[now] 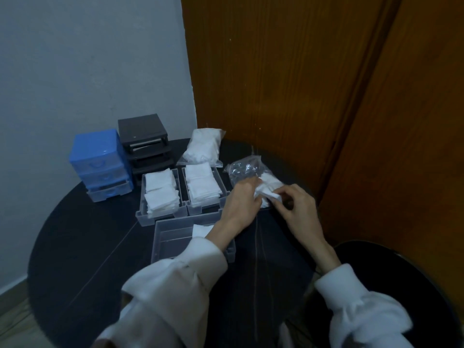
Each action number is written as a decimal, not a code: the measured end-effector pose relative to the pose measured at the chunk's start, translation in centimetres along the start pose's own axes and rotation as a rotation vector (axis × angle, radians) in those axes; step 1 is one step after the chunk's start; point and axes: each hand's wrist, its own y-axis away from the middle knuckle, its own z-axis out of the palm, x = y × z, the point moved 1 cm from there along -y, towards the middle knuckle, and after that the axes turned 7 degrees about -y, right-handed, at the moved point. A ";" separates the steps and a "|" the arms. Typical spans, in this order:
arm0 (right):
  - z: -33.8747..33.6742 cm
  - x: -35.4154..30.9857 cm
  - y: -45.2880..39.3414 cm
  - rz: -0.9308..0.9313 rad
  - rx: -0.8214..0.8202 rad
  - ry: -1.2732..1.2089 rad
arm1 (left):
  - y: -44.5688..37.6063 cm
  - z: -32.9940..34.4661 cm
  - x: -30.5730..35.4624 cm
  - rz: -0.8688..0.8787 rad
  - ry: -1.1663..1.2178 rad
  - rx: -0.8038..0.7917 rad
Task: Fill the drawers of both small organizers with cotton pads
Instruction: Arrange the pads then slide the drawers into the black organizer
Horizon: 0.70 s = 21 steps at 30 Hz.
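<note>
White sleeves (pixel 175 280) are reaching over the round table (pixel 82 247). Both the left hand (pixel 241 204) and right hand (pixel 298 209) are pinching pads (pixel 268 190) at an open bag (pixel 244 170). Two drawers (pixel 162 194) (pixel 202 188) are lying packed with pads; the nearest drawer (pixel 175 241) is holding one. Blue (pixel 100 159) and black (pixel 145 144) organizers are standing behind, beside a full bag (pixel 203 146).

This is looking like a room in a home, a plain corner rather than a workplace. A pale painted wall (pixel 88 59) is meeting a varnished wooden door (pixel 276 71) with its frame, and a strip of wood-look flooring (pixel 12 310) is showing at the lower left. A small round dark counter (pixel 88 247) is sitting tight in the corner, and a round black stool (pixel 414 285) is standing just beside it.
</note>
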 end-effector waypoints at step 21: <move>-0.2 -4.0 -0.7 0.030 0.054 -0.377 | 5.5 -6.9 -3.4 -0.053 0.024 0.112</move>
